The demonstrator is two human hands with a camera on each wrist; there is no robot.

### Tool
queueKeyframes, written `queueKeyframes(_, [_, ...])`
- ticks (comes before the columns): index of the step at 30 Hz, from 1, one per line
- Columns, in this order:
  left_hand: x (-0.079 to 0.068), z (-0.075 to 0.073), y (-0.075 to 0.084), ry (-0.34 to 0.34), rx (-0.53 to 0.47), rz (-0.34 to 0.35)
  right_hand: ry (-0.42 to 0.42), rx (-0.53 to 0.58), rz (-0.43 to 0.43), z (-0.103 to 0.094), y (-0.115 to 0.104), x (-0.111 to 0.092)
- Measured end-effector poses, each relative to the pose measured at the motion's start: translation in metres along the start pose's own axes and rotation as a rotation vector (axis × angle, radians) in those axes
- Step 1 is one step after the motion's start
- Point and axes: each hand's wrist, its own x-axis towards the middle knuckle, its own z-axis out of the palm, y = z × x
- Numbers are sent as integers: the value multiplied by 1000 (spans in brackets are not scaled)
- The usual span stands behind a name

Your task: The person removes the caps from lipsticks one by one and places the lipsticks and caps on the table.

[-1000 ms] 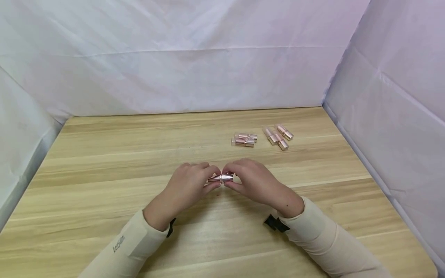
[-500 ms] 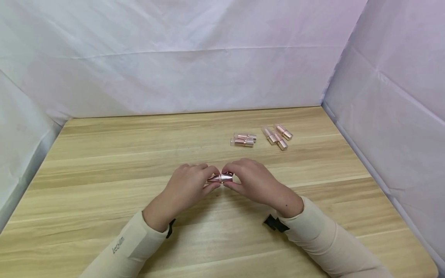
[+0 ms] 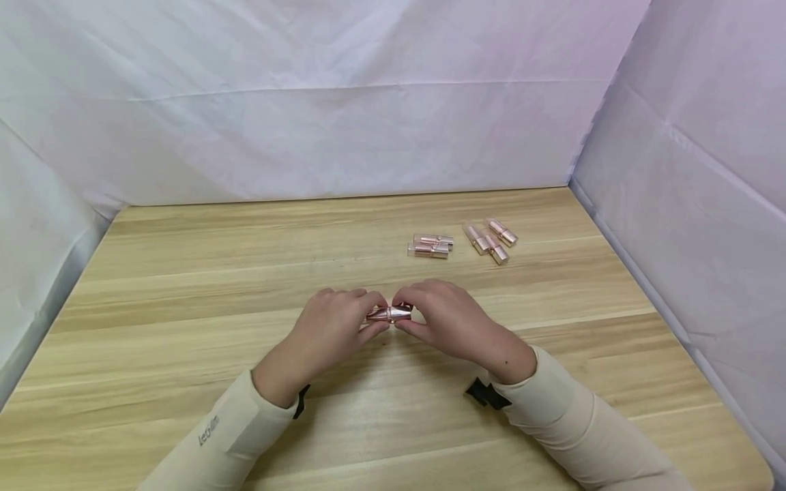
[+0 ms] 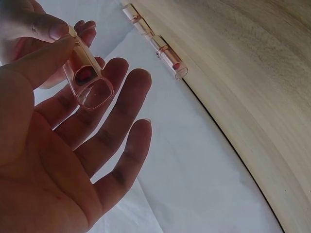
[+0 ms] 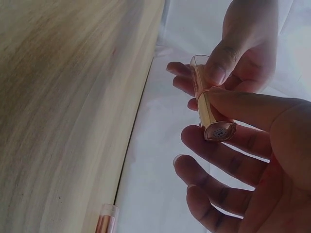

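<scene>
Between both hands lies a lipstick tube [image 3: 399,313], rose-gold and held crosswise above the table. My left hand [image 3: 331,327] pinches its clear-capped end between thumb and fingers. In the left wrist view the clear cap [image 4: 95,94] shows a dark red tip inside, while the other fingers spread out loosely. My right hand [image 3: 454,320] pinches the metallic base; the right wrist view shows the base's end [image 5: 220,132] with a dotted label. The thumbs sit close together near the tube's middle ring.
Two capped lipsticks [image 3: 430,251] lie side by side beyond the hands on the wooden table [image 3: 215,273]. Three more lipsticks [image 3: 496,249] form a loose cluster to their right. White cloth [image 3: 344,136] walls the table at the back and sides.
</scene>
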Motion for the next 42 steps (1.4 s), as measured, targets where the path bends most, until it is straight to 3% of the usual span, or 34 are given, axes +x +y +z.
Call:
queueKeyframes(12, [0,0,-1,-25,2,-11,-1,-21,-9,1,0,0])
queueKeyframes(25, [2,-1,-4,-87,12,-82,-18,-38,37,-1,3,1])
queueKeyframes(42, [2,-2,-5,-114,38,-106,-60,-42,77,-1,12,2])
